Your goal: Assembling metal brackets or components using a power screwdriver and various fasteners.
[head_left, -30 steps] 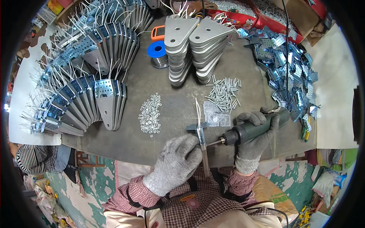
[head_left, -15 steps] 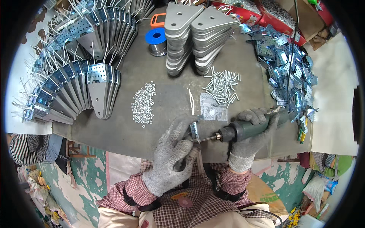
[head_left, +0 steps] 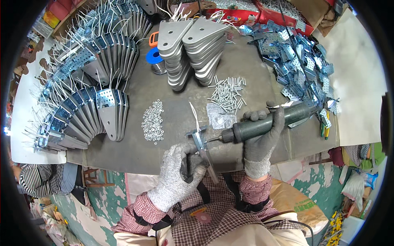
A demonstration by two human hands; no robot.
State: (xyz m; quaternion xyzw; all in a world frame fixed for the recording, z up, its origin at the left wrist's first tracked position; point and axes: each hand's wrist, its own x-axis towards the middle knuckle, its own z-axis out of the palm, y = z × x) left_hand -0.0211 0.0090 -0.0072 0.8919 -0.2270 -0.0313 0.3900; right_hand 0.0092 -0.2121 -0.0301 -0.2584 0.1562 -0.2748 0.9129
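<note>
My left hand [head_left: 179, 172], in a grey knit glove, grips a metal bracket plate [head_left: 204, 148] held on edge at the near edge of the table, with a white cable tie [head_left: 193, 112] sticking up from it. My right hand [head_left: 262, 137], in a dark grey glove, holds a dark green electric screwdriver [head_left: 266, 123] lying level. Its bit touches the plate from the right. A pile of screws [head_left: 226, 93] and a pile of small nuts [head_left: 153, 121] lie just beyond the hands.
Two stacks of grey triangular plates [head_left: 191, 49] stand at the back centre. Rows of assembled plates with white ties [head_left: 82, 90] curve along the left. A heap of bluish perforated brackets [head_left: 299, 61] fills the right. A blue spool [head_left: 155, 57] sits behind the nuts.
The plate and both hands have drawn closer to my body at the table edge. The screwdriver has swung to a more level position against the plate.
</note>
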